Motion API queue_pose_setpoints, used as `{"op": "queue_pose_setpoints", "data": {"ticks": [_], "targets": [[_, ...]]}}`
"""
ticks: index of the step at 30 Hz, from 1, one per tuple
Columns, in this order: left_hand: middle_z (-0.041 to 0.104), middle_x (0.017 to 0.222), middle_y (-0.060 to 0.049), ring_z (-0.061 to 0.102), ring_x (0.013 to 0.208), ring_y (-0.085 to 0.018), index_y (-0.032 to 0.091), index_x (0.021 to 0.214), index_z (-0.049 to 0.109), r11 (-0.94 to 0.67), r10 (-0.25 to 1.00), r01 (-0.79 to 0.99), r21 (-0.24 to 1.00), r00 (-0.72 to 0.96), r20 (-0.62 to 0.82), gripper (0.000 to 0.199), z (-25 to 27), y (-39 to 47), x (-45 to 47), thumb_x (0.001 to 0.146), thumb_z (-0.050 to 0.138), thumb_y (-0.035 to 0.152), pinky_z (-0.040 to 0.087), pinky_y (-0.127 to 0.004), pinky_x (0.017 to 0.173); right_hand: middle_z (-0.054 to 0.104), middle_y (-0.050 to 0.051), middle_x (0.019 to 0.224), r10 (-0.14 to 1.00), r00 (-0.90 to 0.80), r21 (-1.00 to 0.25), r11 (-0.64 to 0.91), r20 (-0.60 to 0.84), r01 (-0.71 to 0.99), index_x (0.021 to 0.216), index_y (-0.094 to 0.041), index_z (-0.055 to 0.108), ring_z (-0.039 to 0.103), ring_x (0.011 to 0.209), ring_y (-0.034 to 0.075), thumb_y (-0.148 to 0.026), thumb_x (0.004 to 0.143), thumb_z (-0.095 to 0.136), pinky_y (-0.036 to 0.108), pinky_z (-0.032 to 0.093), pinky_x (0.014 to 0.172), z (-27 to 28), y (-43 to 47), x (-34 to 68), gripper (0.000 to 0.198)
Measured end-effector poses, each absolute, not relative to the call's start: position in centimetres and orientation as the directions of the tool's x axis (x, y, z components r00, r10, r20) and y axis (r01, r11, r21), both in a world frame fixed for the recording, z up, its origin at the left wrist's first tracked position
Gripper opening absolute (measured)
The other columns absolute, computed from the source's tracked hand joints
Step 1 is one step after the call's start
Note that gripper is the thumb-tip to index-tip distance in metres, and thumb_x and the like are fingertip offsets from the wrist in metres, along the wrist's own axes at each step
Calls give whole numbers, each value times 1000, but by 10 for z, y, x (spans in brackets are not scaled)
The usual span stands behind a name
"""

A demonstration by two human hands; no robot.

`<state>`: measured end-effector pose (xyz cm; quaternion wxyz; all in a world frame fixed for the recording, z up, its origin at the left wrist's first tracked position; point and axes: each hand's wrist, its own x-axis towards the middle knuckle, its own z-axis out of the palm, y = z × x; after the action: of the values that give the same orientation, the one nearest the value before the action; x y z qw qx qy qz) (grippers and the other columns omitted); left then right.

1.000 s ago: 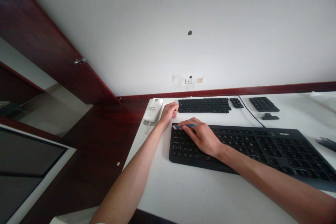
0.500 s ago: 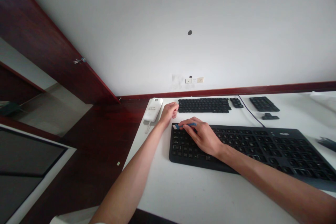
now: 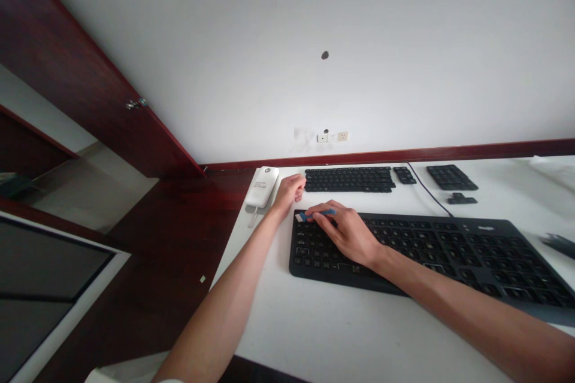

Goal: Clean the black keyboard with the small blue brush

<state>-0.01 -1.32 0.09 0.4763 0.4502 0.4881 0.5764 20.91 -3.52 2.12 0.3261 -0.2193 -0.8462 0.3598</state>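
My right hand (image 3: 348,233) pinches a small blue brush (image 3: 303,216) with pale bristles. Its tip touches the top left corner of a black keyboard (image 3: 431,245), whose keycaps are off, so the bare key sockets show. On the desk beyond that corner rests my left hand (image 3: 290,191), its fingers curled into a loose fist with nothing visible in them. Beside this fist, a block of removed black keycaps (image 3: 349,179) lies in rows. My right hand and forearm hide part of the keyboard.
A white power bank (image 3: 262,187) with a short cable lies at the white desk's (image 3: 314,317) left edge. Further keycap groups (image 3: 404,176), (image 3: 451,178) sit beyond the keyboard, near its cable (image 3: 431,191). A dark object (image 3: 559,244) lies at right. The wall (image 3: 251,72) borders the far side.
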Motion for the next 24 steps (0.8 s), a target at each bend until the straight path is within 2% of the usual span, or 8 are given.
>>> {"op": "queue_pose_setpoints", "data": {"ticks": [8, 24], "targets": [[29, 52, 9, 25, 45, -5, 20, 64, 42, -60, 988, -112, 992, -151, 42, 37, 1, -14, 0, 83, 66, 40, 22, -21, 47, 77, 6, 104, 612, -688, -753, 642, 390, 144, 116, -26, 76, 73, 92, 23, -37, 109, 47, 39, 60, 89, 23, -35, 208, 32], [29, 51, 9, 24, 45, -5, 20, 64, 42, -47, 988, -117, 992, -153, 29, 38, 3, -14, 1, 82, 67, 40, 21, -21, 47, 77, 5, 104, 614, -689, -754, 640, 386, 148, 114, -27, 75, 73, 95, 24, -36, 109, 47, 40, 58, 93, 22, -35, 208, 31]]}}
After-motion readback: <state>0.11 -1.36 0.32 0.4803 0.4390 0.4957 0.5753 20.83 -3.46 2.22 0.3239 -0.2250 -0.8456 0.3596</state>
